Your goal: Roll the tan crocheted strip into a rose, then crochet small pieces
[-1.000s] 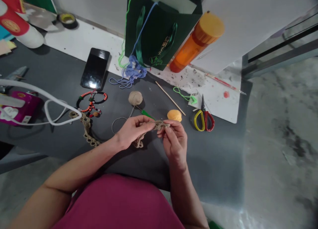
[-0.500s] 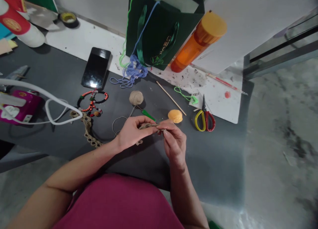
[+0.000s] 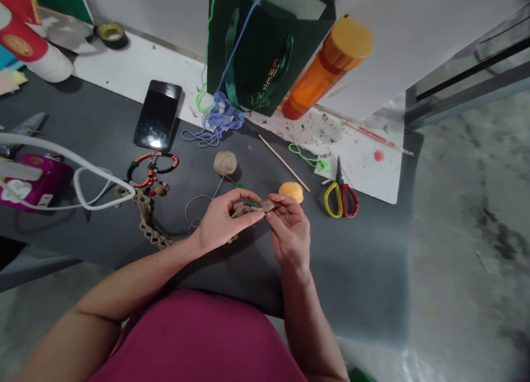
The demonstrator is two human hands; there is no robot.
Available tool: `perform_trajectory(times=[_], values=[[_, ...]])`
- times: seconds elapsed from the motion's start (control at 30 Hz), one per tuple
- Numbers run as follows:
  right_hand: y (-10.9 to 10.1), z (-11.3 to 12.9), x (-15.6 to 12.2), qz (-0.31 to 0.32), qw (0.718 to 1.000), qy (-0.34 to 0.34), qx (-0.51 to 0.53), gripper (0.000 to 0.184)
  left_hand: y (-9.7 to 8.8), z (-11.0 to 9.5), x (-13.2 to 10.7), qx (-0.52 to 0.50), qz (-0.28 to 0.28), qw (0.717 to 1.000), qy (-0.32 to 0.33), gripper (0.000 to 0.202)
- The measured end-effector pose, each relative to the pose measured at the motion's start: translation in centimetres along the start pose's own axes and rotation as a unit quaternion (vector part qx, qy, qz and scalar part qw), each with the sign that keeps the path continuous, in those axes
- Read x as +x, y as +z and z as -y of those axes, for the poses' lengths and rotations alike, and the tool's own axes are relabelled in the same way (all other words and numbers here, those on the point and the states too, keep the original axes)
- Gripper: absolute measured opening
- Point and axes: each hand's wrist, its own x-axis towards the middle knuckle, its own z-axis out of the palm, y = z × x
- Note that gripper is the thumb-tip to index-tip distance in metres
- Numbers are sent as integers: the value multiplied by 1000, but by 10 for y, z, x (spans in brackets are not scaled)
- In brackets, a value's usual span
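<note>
My left hand (image 3: 224, 222) and my right hand (image 3: 287, 227) hold a strip of crocheted jute twine (image 3: 250, 209) between their fingertips, above the dark table top (image 3: 356, 271). The strip's end curls under my left fingers. A longer crocheted lace band (image 3: 144, 219) lies to the left of my left wrist. A loop of twine (image 3: 194, 208) runs from the twine ball (image 3: 225, 163) toward my left hand. Only a bit of a green-handled crochet hook (image 3: 240, 186) shows beyond my left fingers.
An orange ball (image 3: 291, 191) sits just beyond my right hand, with red-and-yellow scissors (image 3: 340, 199) to its right. Farther back are a phone (image 3: 157, 114), beaded bracelets (image 3: 152, 172), a wooden stick (image 3: 284, 163), a green gift bag (image 3: 248, 51) and an orange tube (image 3: 329, 67).
My hands have turned the crocheted strip, and its end now lies flatter between my fingertips. The green hook handle has become mostly hidden behind my left fingers.
</note>
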Motion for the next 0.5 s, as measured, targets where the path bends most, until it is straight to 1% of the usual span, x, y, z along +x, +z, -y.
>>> perform_trajectory(times=[0.13,0.2,0.27,0.33,0.4,0.47,0.5], values=[[2,3,-4,-14,997,-13,-78,19,-1,-1,0,56,-22,998,36,20],[3,4,-4,-14,996,-10,-83,15,-2,-3,1,62,-25,997,33,19],[3,4,-3,-11,997,-4,-79,13,-3,-3,1,64,-15,997,29,19],[2,3,-2,-6,997,2,-80,13,-4,-3,1,75,-10,996,36,20],[2,4,-2,3,996,1,-87,13,-4,-1,2,97,-20,994,48,19],[3,5,-4,1,994,-21,-105,11,-4,0,2,123,-41,990,57,20],[4,6,-5,-4,991,-47,-124,9,-4,1,2,134,-53,988,60,19]])
